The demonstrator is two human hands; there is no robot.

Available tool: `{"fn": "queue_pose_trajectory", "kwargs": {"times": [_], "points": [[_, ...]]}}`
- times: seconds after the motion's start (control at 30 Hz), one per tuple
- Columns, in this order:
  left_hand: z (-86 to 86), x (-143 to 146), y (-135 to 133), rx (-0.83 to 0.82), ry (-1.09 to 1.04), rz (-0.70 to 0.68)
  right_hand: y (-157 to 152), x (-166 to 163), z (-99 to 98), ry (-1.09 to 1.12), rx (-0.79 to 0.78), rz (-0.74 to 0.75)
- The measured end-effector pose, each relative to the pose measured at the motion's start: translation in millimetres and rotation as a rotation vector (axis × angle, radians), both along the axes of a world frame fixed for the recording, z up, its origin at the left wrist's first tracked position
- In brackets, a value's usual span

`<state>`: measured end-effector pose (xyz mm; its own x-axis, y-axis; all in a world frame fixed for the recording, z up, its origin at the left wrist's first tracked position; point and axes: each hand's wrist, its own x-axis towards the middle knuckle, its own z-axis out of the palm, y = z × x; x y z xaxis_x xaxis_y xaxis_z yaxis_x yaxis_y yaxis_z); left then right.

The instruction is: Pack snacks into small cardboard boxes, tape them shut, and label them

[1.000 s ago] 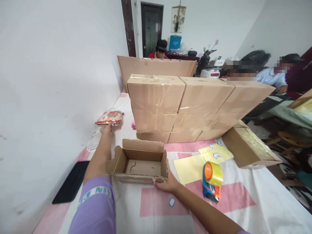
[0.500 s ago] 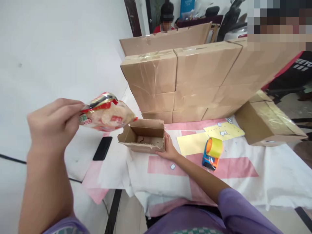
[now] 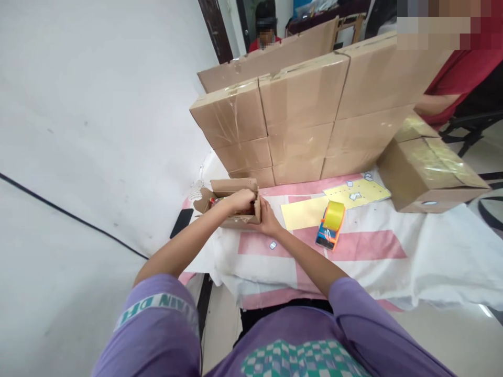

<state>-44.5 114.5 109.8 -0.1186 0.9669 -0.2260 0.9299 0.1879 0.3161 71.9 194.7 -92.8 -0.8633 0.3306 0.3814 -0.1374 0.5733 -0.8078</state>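
Note:
A small open cardboard box (image 3: 220,185) lies on the pink and white cloth near the wall. My left hand (image 3: 240,200) is down inside it, fingers curled over a red snack packet (image 3: 212,200) of which only a corner shows. My right hand (image 3: 268,220) presses flat against the box's right outer wall, fingers apart, holding nothing.
A wall of taped cartons (image 3: 298,115) stands behind the box, and one more carton (image 3: 428,173) lies at the right. An orange and blue tape dispenser (image 3: 330,225) and yellow sheets (image 3: 304,212) lie to the right. A black phone (image 3: 181,223) lies left. Other people sit behind.
My left hand took the snack packet from beside the wall, lifted it, and has lowered it into the open box. My right hand stayed against the box.

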Motion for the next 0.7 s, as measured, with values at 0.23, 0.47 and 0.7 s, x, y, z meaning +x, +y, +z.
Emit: {"fn": "queue_pose_trajectory", "kwargs": {"times": [0.23, 0.47, 0.7], "points": [[8.2, -22, -91, 0.253, -0.094, 0.313, 5, 11, 17.0, 0.132, -0.069, 0.003], [-38.0, -14, -133, 0.317, -0.109, 0.415, 4, -9, 61.6, 0.090, -0.073, -0.081], [-84.8, -35, -178, 0.842, -0.198, 0.767, 13, -12, 84.0, 0.049, -0.156, -0.008]]}}
